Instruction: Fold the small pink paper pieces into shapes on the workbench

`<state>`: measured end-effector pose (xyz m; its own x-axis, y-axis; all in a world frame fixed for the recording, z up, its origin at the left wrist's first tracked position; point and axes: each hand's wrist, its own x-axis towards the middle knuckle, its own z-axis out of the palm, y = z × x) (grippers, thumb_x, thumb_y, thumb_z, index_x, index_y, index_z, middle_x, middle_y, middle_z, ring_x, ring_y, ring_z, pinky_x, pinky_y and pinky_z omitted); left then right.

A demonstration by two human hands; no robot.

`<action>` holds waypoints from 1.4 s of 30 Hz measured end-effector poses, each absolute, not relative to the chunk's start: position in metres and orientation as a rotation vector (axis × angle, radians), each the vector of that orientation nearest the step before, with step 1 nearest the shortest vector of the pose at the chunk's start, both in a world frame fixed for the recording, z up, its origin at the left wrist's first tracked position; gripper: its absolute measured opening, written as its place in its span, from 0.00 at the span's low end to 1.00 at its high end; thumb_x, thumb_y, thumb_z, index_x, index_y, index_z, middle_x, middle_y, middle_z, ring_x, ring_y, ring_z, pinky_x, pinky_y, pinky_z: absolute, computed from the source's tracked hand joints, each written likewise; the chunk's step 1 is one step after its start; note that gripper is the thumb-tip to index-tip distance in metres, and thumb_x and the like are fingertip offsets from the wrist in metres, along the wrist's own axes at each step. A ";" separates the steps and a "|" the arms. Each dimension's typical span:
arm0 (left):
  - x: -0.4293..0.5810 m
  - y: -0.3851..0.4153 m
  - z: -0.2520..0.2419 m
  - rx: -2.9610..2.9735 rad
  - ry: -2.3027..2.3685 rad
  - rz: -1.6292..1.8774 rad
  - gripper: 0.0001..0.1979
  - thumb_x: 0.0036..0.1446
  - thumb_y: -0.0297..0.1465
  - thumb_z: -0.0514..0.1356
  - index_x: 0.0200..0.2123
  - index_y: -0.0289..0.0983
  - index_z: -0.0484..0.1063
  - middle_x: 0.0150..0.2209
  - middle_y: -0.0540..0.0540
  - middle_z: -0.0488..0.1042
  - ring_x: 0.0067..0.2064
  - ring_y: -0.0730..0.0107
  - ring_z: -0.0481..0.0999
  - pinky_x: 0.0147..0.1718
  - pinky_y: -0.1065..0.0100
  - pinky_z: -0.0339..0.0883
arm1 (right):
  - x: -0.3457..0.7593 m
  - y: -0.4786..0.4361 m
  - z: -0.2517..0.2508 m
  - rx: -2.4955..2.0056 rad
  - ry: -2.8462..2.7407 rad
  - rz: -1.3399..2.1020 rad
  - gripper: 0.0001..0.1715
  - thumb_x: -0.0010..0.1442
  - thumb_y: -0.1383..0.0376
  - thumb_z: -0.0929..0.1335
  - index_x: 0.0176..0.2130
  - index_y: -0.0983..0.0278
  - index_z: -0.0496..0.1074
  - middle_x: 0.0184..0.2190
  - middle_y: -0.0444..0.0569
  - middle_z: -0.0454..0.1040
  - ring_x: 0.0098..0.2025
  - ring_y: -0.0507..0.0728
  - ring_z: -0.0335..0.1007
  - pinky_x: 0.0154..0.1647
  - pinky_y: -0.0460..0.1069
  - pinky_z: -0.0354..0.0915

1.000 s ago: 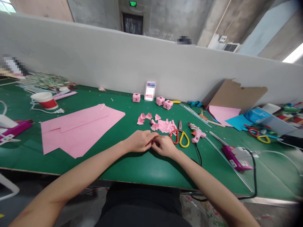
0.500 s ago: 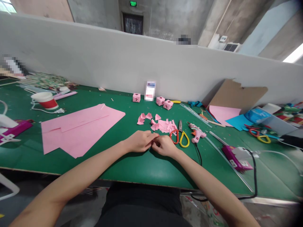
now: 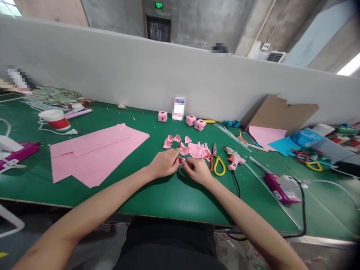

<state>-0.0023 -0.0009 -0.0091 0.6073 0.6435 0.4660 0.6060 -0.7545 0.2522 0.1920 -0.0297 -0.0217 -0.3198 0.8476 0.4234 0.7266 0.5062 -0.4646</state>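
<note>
Left hand (image 3: 165, 164): fingertips pinched on a small pink paper piece (image 3: 180, 160), located between both hands over the green table (image 3: 174, 198). Right hand (image 3: 197, 171): fingers curled, tips at the piece's right side; cannot tell whether they grip it. Pink scraps (image 3: 197, 150) lie just beyond the hands. Scissors (image 3: 215, 156) lie beside the right hand; glue gun (image 3: 235, 162) farther right.

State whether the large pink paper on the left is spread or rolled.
Spread: the pink paper shows its broad face on the green table.
</note>
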 end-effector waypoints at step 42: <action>-0.029 0.067 -0.044 2.314 1.479 1.195 0.17 0.58 0.27 0.57 0.52 0.35 0.64 0.52 0.38 0.73 0.53 0.56 0.71 0.53 0.55 0.66 | 0.192 -0.024 -0.025 -1.559 -2.061 0.205 0.20 0.64 0.58 0.62 0.24 0.63 0.66 0.20 0.44 0.70 0.23 0.51 0.63 0.25 0.46 0.48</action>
